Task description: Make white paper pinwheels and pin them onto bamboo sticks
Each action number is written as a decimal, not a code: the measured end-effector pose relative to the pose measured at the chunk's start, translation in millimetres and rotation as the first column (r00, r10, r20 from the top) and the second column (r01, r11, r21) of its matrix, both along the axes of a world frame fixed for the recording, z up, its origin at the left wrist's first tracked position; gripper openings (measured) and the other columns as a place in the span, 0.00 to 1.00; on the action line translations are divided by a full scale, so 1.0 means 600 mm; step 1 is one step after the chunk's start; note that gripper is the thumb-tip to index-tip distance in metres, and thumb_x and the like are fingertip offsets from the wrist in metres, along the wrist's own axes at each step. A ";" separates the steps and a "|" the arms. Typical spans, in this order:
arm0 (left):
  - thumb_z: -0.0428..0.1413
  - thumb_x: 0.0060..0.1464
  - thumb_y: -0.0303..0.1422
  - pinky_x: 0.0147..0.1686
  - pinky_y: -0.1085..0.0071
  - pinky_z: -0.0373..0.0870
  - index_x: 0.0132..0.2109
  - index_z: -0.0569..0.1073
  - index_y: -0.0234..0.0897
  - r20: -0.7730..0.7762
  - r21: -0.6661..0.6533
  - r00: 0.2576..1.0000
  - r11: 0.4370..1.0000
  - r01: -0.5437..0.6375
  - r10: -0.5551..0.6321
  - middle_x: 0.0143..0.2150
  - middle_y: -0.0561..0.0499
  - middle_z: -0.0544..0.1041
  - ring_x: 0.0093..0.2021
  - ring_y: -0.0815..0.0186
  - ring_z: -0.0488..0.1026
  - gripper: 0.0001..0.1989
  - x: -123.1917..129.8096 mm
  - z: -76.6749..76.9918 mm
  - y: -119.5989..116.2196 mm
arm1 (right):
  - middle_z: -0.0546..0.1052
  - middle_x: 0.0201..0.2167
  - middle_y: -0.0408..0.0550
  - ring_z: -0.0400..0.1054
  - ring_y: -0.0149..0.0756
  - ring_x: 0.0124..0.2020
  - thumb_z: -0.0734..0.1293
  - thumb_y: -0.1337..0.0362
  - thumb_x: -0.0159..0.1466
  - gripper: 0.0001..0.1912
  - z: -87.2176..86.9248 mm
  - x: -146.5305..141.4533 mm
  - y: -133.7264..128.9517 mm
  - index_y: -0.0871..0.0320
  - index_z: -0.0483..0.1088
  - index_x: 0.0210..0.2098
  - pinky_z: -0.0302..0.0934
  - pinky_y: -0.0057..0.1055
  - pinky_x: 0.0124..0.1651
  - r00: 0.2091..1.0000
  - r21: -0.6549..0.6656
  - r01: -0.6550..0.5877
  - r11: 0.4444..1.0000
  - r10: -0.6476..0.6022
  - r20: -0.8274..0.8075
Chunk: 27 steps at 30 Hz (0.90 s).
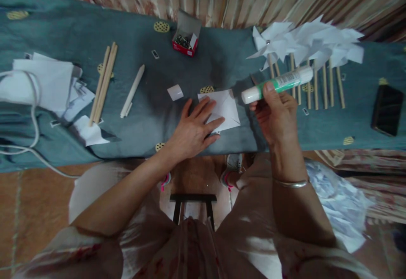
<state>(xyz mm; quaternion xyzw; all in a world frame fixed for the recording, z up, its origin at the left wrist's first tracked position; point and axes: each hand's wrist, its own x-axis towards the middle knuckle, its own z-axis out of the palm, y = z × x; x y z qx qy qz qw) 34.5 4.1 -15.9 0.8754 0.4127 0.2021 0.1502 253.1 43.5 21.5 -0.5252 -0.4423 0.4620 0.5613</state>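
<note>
My left hand [198,128] lies with fingers spread on a white square of paper [226,107] that shows crease lines. Just beyond those fingers is a small white paper piece [175,92], lying apart on the cloth. Above the table my right hand [277,111] grips a green and white glue stick [279,84], tilted with one white end toward the folded paper. At the back right, white paper pinwheels [304,42] on wooden sticks lie in an overlapping row, partly behind the glue stick.
A red box of metal fasteners [185,37] stands open at the back. Leftward lie a white pen [132,92], wooden sticks [104,84], stacked paper [47,80] and a white cable [34,114]. A dark phone [387,109] rests far right. The green cloth [142,135] covers the narrow table.
</note>
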 end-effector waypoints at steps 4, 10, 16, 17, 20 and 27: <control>0.50 0.67 0.46 0.68 0.45 0.54 0.62 0.69 0.44 0.117 0.096 0.993 0.995 -0.037 0.026 0.68 0.44 0.68 0.70 0.53 0.61 0.22 -0.021 0.012 0.012 | 0.75 0.26 0.40 0.70 0.28 0.25 0.74 0.47 0.58 0.16 -0.002 0.011 0.000 0.53 0.74 0.31 0.68 0.26 0.28 0.984 -0.091 0.017 0.996 -0.033 -0.177; 0.57 0.61 0.47 0.68 0.46 0.54 0.64 0.66 0.45 0.274 0.086 0.917 0.942 -0.324 0.290 0.67 0.50 0.68 0.67 0.51 0.61 0.27 -0.084 0.025 0.056 | 0.77 0.26 0.40 0.74 0.28 0.28 0.74 0.49 0.58 0.15 0.000 0.017 -0.004 0.53 0.74 0.32 0.71 0.24 0.30 0.963 -0.103 -0.013 0.995 -0.015 -0.268; 0.60 0.57 0.40 0.59 0.48 0.68 0.54 0.75 0.39 0.165 -0.016 0.875 0.889 -0.459 0.455 0.52 0.43 0.79 0.56 0.49 0.73 0.19 -0.106 0.013 0.074 | 0.77 0.24 0.38 0.73 0.25 0.26 0.78 0.53 0.55 0.14 0.009 0.000 -0.010 0.54 0.76 0.29 0.72 0.22 0.31 0.953 -0.119 -0.072 0.990 0.033 -0.300; 0.60 0.57 0.38 0.58 0.49 0.69 0.52 0.77 0.39 0.176 -0.035 0.874 0.890 -0.454 0.453 0.50 0.44 0.80 0.54 0.50 0.74 0.16 -0.103 0.014 0.073 | 0.77 0.23 0.38 0.73 0.24 0.25 0.79 0.53 0.53 0.14 0.010 -0.004 -0.011 0.55 0.76 0.28 0.72 0.21 0.32 0.947 -0.123 -0.081 0.989 0.038 -0.318; 0.61 0.56 0.36 0.55 0.53 0.72 0.49 0.79 0.40 0.276 -0.101 0.864 0.906 -0.410 0.422 0.48 0.45 0.81 0.51 0.53 0.77 0.13 -0.083 0.025 0.065 | 0.78 0.22 0.37 0.73 0.22 0.24 0.82 0.54 0.48 0.16 0.014 -0.018 -0.013 0.56 0.76 0.25 0.72 0.18 0.32 0.918 -0.144 -0.103 0.984 0.039 -0.395; 0.63 0.55 0.38 0.49 0.63 0.76 0.49 0.79 0.41 0.520 -0.304 0.768 0.922 -0.241 0.373 0.47 0.47 0.81 0.46 0.61 0.79 0.14 -0.027 0.034 0.043 | 0.82 0.28 0.39 0.76 0.26 0.29 0.84 0.57 0.43 0.16 0.020 -0.048 -0.022 0.56 0.78 0.26 0.76 0.24 0.42 0.844 -0.186 -0.225 0.957 0.096 -0.527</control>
